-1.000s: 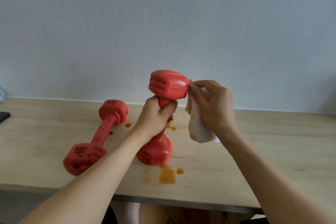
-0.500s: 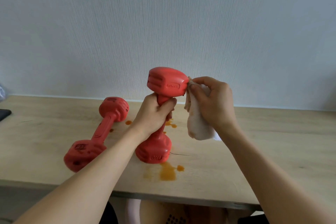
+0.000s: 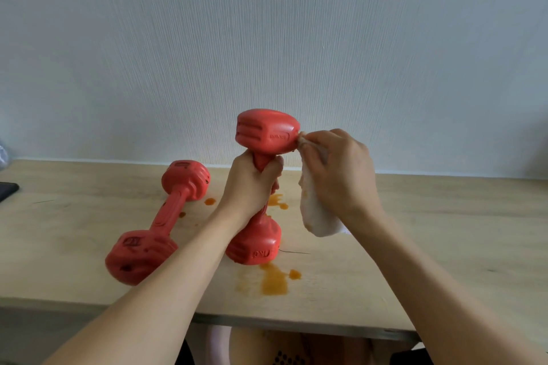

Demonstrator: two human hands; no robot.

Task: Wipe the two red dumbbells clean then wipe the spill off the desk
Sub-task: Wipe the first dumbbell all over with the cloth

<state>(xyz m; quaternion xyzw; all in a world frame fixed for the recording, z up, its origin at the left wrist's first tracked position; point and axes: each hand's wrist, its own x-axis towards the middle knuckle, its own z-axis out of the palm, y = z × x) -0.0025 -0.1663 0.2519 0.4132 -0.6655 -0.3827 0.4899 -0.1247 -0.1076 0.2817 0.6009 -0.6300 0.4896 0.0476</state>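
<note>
One red dumbbell [image 3: 265, 135] stands upright on the wooden desk [image 3: 444, 225], its lower head on the surface. My left hand [image 3: 252, 184] grips its handle. My right hand [image 3: 338, 172] holds a white cloth [image 3: 315, 216] and presses a corner of it against the right side of the upper head. The second red dumbbell [image 3: 161, 221] lies on its side to the left, with dark specks on its near head. An orange spill [image 3: 274, 281] sits near the desk's front edge, and smaller orange spots [image 3: 278, 201] lie behind the upright dumbbell.
A dark flat object [image 3: 7, 190] lies at the desk's far left edge. A pale wall [image 3: 267, 38] rises directly behind the desk. The desk's front edge [image 3: 296, 326] runs just below the spill.
The upright dumbbell and both hands sit slightly higher in the view than one second ago. The cloth stays pressed against the right side of the upper head. The lying dumbbell has not moved.
</note>
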